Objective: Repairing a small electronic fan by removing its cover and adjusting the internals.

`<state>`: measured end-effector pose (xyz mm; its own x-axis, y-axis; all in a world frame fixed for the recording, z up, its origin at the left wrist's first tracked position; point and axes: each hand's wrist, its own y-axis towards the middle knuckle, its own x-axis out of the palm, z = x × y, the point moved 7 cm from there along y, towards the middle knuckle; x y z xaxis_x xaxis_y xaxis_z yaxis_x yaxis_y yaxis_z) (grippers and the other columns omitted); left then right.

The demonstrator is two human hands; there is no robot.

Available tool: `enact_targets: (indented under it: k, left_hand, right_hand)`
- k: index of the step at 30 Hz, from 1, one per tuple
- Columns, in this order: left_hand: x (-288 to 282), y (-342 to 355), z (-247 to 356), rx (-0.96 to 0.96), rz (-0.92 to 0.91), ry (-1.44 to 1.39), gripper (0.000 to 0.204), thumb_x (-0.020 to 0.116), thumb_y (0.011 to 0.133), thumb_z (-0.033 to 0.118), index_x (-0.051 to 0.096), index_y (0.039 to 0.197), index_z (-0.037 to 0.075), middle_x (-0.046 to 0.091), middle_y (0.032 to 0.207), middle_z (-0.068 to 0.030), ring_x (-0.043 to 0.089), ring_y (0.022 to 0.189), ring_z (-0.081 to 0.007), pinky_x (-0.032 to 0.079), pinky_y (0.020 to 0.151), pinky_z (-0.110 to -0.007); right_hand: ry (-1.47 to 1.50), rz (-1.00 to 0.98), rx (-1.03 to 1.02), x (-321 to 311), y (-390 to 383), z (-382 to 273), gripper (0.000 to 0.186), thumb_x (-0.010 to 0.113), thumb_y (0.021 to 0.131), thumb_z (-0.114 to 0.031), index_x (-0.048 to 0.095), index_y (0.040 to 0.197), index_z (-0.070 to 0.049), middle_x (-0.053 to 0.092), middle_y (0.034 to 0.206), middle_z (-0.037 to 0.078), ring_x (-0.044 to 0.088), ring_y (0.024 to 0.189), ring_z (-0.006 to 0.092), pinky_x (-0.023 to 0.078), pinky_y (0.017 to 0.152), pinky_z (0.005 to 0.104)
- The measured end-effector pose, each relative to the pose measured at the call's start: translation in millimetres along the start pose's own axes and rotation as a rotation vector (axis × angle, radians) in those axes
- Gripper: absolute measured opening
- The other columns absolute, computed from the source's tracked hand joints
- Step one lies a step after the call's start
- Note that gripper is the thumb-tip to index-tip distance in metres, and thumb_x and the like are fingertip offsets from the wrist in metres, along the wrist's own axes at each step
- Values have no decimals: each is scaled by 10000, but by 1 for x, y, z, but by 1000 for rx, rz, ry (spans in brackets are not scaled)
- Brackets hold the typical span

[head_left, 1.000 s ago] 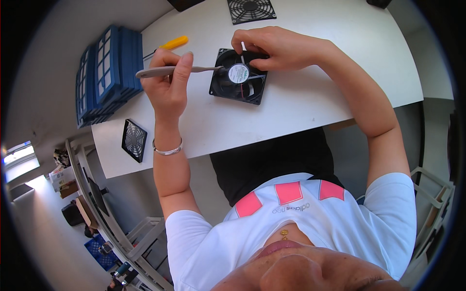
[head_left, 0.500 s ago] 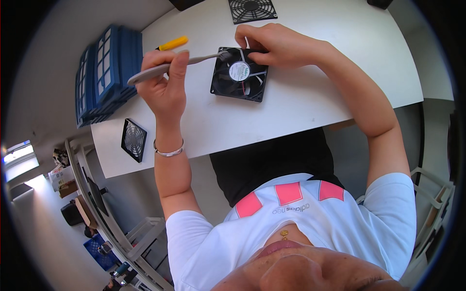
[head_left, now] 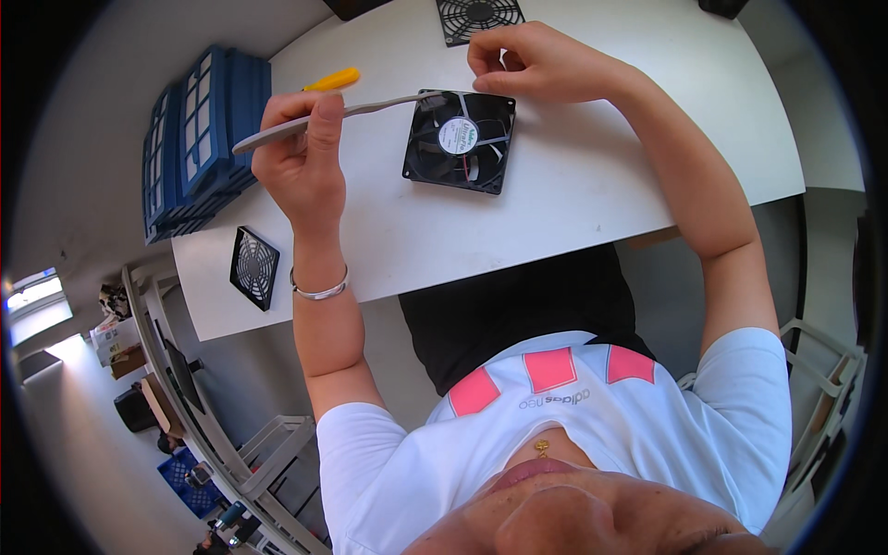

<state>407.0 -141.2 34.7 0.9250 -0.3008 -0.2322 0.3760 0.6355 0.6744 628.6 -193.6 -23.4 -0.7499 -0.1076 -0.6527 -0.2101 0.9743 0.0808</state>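
My left hand [head_left: 301, 153] is closed round the grey handle of a toothbrush-like brush [head_left: 375, 106]. The brush points right, its bristled end over the far-left corner of a square black cooling fan [head_left: 481, 153]. The fan lies flat, with a pale round label on its hub. Just beyond the fan's far-right corner, my right hand [head_left: 546, 63] hovers with loosely curled fingers; nothing shows in it, and it is apart from the fan. A yellow-handled tool [head_left: 335, 80] lies beyond my left hand, which hides its other end.
Blue bins [head_left: 199, 139] with pale grid-like panels stand at the white table's [head_left: 592, 194] left edge. A black fan grille [head_left: 254, 268] lies near the front left, another grille [head_left: 479, 20] at the far side. White chair frames [head_left: 277, 453] stand on the left below the table.
My right hand has come off the fan's far edge and moved away from me. The brush has moved slightly toward the fan's far edge; my left hand shifted a little left.
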Motion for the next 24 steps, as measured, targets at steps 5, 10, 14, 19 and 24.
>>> enact_targets:
  k: [5, 10, 14, 19, 24]
  left_hand:
    - [5, 1, -8, -84, -52, -52, 136, 626, 953, 138, 637, 877, 26, 595, 770, -20, 454, 623, -45, 354, 557, -195]
    - [15, 0, -20, -154, -216, -41, 129, 623, 949, 137, 631, 915, 13, 596, 770, -22, 486, 653, -60, 376, 601, -195]
    - [28, -4, -30, -316, -256, -130, 161, 598, 963, 157, 622, 928, 2, 577, 750, -12, 491, 655, -67, 369, 597, -193]
    - [4, 5, -35, -331, -137, -36, 164, 557, 954, 164, 609, 907, 16, 523, 721, -21, 451, 640, -73, 344, 594, -213]
    - [23, -2, -36, -374, -244, -60, 160, 549, 952, 155, 604, 891, 17, 491, 663, -4, 425, 608, -66, 316, 581, -210]
  right_hand:
    - [-8, -101, -35, 6, -3, -6, 130, 680, 842, -155, 633, 808, -40, 492, 671, 12, 436, 601, 121, 375, 558, 285]
    - [-97, -89, -69, 9, -6, -20, 79, 689, 755, -104, 661, 781, -34, 451, 638, 22, 432, 576, 144, 378, 552, 308]
    - [-128, -94, -59, 14, -5, -15, 92, 680, 756, -119, 654, 774, -33, 438, 622, 40, 442, 570, 166, 373, 547, 327]
    - [-124, -80, -68, 16, -4, -15, 114, 659, 768, -128, 622, 748, -22, 433, 614, 53, 438, 564, 182, 357, 542, 339]
    - [-129, -102, -44, 18, -4, -13, 121, 647, 771, -121, 602, 740, -13, 429, 607, 66, 429, 561, 185, 349, 541, 345]
